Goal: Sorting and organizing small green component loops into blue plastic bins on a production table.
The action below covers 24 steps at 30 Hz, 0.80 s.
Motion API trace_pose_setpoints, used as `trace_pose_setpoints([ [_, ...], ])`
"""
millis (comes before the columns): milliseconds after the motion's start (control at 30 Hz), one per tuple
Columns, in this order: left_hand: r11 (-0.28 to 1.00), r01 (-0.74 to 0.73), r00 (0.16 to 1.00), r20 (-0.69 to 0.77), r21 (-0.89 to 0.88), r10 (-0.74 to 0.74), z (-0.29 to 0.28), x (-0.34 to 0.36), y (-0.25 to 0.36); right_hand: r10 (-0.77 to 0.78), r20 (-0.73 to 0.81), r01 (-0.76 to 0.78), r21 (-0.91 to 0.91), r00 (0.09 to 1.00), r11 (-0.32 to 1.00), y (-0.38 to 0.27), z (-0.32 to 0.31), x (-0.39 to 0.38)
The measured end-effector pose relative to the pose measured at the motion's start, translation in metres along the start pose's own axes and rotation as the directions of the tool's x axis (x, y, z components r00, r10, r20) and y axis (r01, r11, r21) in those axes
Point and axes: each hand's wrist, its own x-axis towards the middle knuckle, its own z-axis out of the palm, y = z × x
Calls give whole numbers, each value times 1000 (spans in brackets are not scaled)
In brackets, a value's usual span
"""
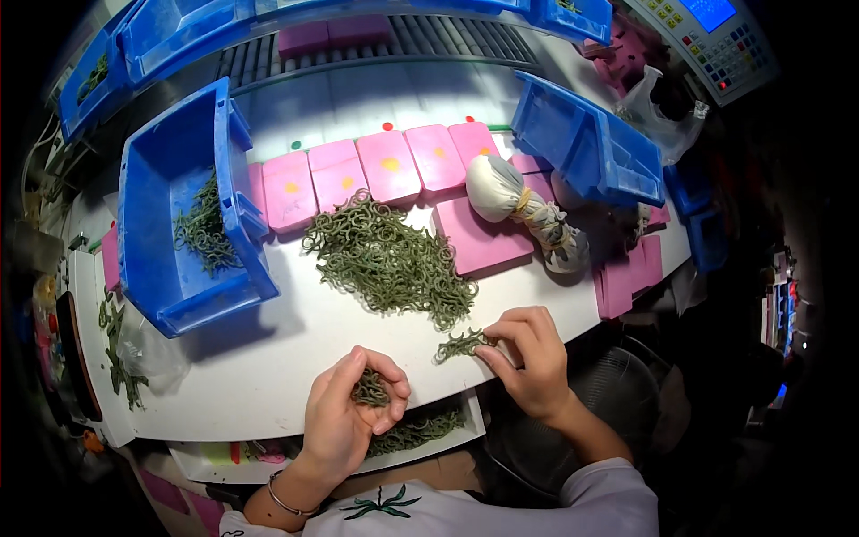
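Observation:
A loose heap of small dark-green curved pieces [389, 257] lies on the white table. My left hand [344, 403], at the table's near edge, is cupped with fingers curled around a small handful of green curved pieces [369, 388]. To its right, my right hand [530, 358] pinches thumb and fingertips together at the end of a small separate cluster of green curved pieces [461, 345]. That cluster sits just below the heap's near-right tip. How many pieces the right fingertips hold is too small to tell.
A blue bin [183, 201] with more green pieces stands at left; another blue bin [586, 139] is tilted at back right. Pink blocks [387, 167] form a row behind the heap. A tied cloth bundle [495, 186] rests right. Below the table edge, an open drawer [474, 416] holds green pieces.

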Motion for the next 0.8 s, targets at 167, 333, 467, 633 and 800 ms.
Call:
trace_pose_setpoints([
  [167,1000,14,1000,-4,7,-14,2,1,-3,247,167,-280,222,955,934,-8,-5,9],
  [333,1000,2,1000,6,24,-2,2,1,-4,255,233,-304,205,938,930,-5,-10,12],
  [467,1000,3,1000,8,27,-3,3,1,-4,413,316,-518,450,854,727,0,-10,9],
  [633,995,38,999,-24,94,-35,10,5,-6,464,395,-603,620,793,502,-18,-18,26],
  [800,992,119,990,76,-42,-116,15,9,-7,228,365,-408,558,903,723,-46,-22,39],
])
